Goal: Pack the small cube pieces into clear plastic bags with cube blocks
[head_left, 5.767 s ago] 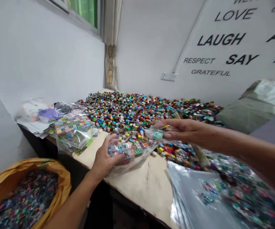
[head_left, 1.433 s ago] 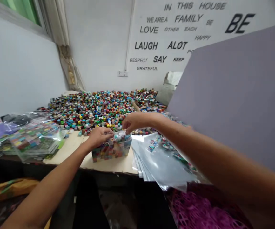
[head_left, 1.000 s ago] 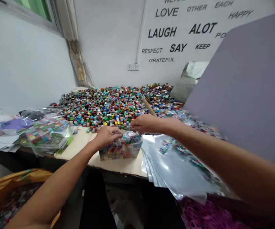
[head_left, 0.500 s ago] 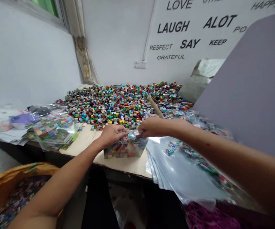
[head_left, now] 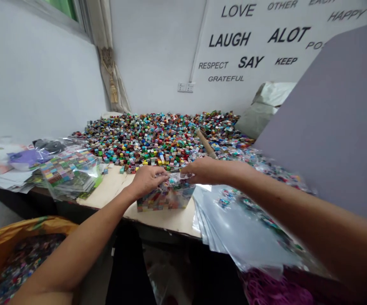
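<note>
A small open-topped box with a colourful pattern of squares stands near the table's front edge. Clear plastic packets with small coloured contents fill its mouth. My left hand is closed at the box's upper left edge, thumb and fingers together on it. Over the right side of the opening is my right hand, its fingers loosely bent and apart at the packets. Its fingertips are partly hidden, and I see nothing clearly gripped in them.
Behind the box lies a wide heap of small coloured blocks, with a cardboard tube on it. Clear plastic bags are fanned at the right, beside more packets. Bagged patterned sheets lie left; an orange sack stands below.
My right hand has loosened from a tighter curl, and its fingers now reach further left over the packets. My left hand stays at the box edge. The view has shifted slightly.
</note>
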`<state>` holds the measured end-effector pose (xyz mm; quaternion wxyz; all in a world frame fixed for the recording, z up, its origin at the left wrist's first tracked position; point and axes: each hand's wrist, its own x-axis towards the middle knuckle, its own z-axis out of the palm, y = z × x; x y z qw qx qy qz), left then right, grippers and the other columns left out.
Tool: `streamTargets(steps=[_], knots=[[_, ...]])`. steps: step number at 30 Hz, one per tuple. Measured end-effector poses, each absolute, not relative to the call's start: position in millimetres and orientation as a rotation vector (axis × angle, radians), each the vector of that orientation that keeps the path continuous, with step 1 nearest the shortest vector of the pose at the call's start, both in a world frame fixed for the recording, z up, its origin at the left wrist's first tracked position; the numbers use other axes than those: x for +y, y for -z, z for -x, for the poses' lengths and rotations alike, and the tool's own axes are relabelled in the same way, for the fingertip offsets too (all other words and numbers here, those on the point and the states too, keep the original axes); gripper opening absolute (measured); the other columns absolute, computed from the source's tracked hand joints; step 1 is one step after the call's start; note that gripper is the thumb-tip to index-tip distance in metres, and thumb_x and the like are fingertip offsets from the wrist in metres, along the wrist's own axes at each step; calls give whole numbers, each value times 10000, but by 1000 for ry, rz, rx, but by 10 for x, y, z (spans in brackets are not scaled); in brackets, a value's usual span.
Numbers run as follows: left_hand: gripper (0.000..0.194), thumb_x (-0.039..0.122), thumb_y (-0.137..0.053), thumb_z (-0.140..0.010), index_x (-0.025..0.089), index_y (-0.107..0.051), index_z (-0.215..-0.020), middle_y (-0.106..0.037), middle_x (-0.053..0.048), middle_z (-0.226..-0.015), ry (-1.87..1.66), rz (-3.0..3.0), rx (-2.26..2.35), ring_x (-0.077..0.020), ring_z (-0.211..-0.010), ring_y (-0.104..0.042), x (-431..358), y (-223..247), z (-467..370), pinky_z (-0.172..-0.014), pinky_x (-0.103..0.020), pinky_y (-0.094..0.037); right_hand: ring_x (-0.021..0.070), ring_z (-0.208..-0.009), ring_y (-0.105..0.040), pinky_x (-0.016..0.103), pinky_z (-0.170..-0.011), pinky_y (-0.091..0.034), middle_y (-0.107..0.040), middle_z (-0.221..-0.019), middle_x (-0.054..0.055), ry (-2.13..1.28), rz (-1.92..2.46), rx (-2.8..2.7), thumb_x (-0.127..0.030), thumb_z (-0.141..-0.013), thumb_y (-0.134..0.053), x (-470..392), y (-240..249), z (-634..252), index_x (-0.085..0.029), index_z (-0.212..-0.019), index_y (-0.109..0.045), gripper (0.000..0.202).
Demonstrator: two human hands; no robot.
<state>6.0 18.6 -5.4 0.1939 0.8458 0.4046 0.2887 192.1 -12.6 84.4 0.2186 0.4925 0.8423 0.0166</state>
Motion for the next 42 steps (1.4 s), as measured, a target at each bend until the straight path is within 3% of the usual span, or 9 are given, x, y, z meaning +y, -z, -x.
streamTargets(steps=[6, 15, 21, 25, 32, 35, 38, 40, 42], knots=[[231, 343, -570, -815, 196, -743, -861, -729, -6, -781, -814, -2365, 1137, -155, -734, -626, 164, 41, -59, -629, -215, -372, 209, -699, -625, 326, -591, -412, -702, -848, 97, -108, -1392, 2364, -106, -857, -483, -79, -746, -1966, -203, -922, -697, 243], [218, 341, -577, -801, 202, -741, -836, -725, -7, -771, -778, -2393, 1175, -160, -730, -626, 162, 25, -48, -624, -220, -369, 140, -510, -519, 269, -473, -306, -665, -639, 15, -59, -1415, 2443, -27, -762, -566, -33, -787, -1967, -219, -754, -691, 230], [206, 320, -580, -799, 209, -744, -854, -729, -3, -770, -762, -2380, 1207, -158, -724, -624, 148, 1, -38, -611, -221, -351, 141, -682, -621, 247, -611, -406, -721, -786, 10, 16, -1394, 2546, -92, -832, -521, -99, -918, -1937, -222, -885, -711, 236], [210, 325, -582, -808, 205, -743, -871, -726, -5, -754, -752, -2393, 1207, -155, -706, -617, 163, 4, -43, -592, -221, -335, 230, -854, -651, 377, -799, -413, -732, -924, 39, -109, -1376, 2543, -231, -853, -535, -67, -799, -1837, -287, -1050, -694, 259], [225, 317, -557, -840, 186, -736, -879, -725, -27, -771, -759, -2478, 1189, -157, -694, -615, 166, 16, -41, -617, -228, -349, 273, -940, -644, 630, -1008, -236, -723, -943, 52, -50, -1473, 2669, -225, -792, -608, -158, -686, -1933, -247, -969, -696, 199], [212, 306, -561, -841, 180, -729, -871, -728, -31, -784, -770, -2445, 1193, -157, -717, -630, 149, 17, -34, -628, -219, -366, 278, -1121, -564, 545, -1055, -293, -636, -1186, 68, 242, -1869, 3193, -369, -758, -679, -307, -509, -2319, -281, -1197, -570, 460], [198, 305, -569, -838, 191, -728, -868, -731, -21, -776, -759, -2434, 1214, -152, -697, -631, 144, 16, -45, -612, -215, -365, 284, -1198, -512, 498, -990, -413, -534, -1323, 104, 1252, -2330, 3083, -516, -698, -714, -279, -132, -2659, -310, -1340, -407, 741], [195, 309, -570, -838, 196, -727, -860, -733, -16, -781, -744, -2436, 1218, -151, -694, -634, 146, 17, -59, -616, -215, -370, 291, -1222, -491, 491, -996, -413, -511, -1354, 120, 1898, -2128, 2784, -524, -636, -759, -154, 114, -2728, -289, -1342, -417, 820], [201, 317, -567, -843, 195, -727, -846, -735, -18, -787, -732, -2436, 1211, -153, -703, -640, 146, 20, -72, -628, -216, -381, 280, -1226, -490, 460, -1015, -400, -522, -1351, 110, 2249, -1808, 2645, -489, -599, -793, -4, 259, -2677, -269, -1315, -470, 816]])
